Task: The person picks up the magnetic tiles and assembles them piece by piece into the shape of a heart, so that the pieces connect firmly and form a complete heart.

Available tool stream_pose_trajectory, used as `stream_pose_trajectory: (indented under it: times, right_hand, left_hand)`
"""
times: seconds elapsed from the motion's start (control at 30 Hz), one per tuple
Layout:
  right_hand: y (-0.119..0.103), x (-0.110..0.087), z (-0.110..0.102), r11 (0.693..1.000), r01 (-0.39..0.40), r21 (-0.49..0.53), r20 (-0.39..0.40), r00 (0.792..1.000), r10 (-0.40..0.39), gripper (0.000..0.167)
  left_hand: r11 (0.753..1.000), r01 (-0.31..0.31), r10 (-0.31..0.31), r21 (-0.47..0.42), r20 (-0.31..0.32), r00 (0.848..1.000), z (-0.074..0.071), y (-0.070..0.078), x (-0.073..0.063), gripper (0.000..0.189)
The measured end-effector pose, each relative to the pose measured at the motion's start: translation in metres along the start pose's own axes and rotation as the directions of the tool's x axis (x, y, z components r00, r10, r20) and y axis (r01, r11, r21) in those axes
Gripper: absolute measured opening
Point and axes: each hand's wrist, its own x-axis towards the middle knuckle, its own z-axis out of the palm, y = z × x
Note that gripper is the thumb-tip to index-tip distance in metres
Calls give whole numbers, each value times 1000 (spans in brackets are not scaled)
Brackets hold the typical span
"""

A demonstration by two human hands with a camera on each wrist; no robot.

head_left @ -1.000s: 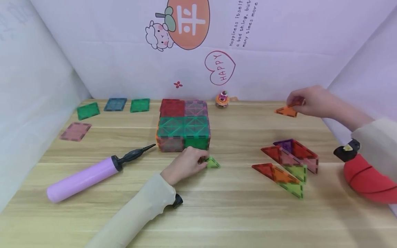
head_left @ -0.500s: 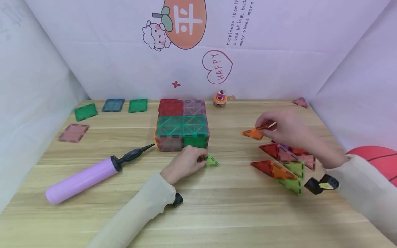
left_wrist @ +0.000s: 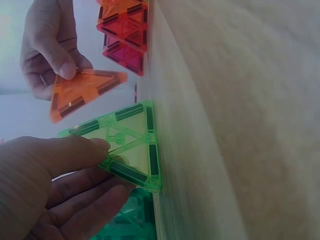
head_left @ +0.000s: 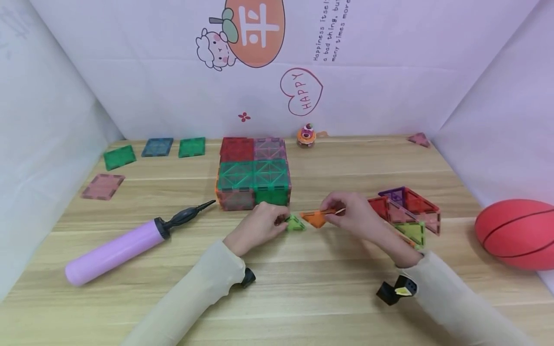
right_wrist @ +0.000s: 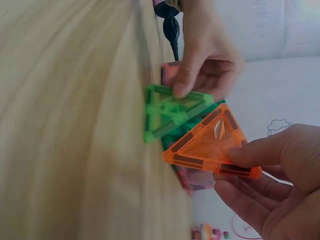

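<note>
Between thumb and fingers my left hand (head_left: pixel 261 222) pinches a light green triangular magnetic tile (left_wrist: pixel 131 145), standing on edge on the table just in front of the tile block. My right hand (head_left: pixel 352 214) pinches an orange triangular magnetic tile (right_wrist: pixel 212 145) by one edge, close to the right of the green one. In the left wrist view the orange tile hangs a little apart from the green tile. The block (head_left: pixel 254 175) of red, purple, green and pink square tiles stands just behind my left hand.
Triangular tiles (head_left: pixel 415 211) stand upright in rows to the right, partly behind my right arm. A red ball (head_left: pixel 519 234) lies at far right, a purple hand pump (head_left: pixel 114 251) at left. Several square tiles (head_left: pixel 157 147) lie back left; a small figurine (head_left: pixel 306 136) stands at the back.
My right hand has carried the orange tile from the back right, left and toward me, up to the green tile. The left hand has stayed in place, holding its tile.
</note>
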Motion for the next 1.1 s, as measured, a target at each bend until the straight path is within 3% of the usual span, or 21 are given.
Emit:
stream_pose_trajectory:
  times: [0.27, 0.73, 1.1]
  right_hand:
    - [4, 2, 21, 999, -33, 26, -18, 999, 33, 14]
    - [8, 2, 27, 1000, -11, 5, -31, 999, 11, 15]
    - [2, 4, 26, 999, 13, -49, -26, 1000, -14, 16]
  left_hand:
    - [1000, -7, 7, 5, -9, 1000, 1, 0, 1, 5]
    - [999, 40, -41, 24, 9, 999, -1, 3, 0, 6]
    - [999, 8, -4, 42, -83, 997, 3, 12, 5, 11]
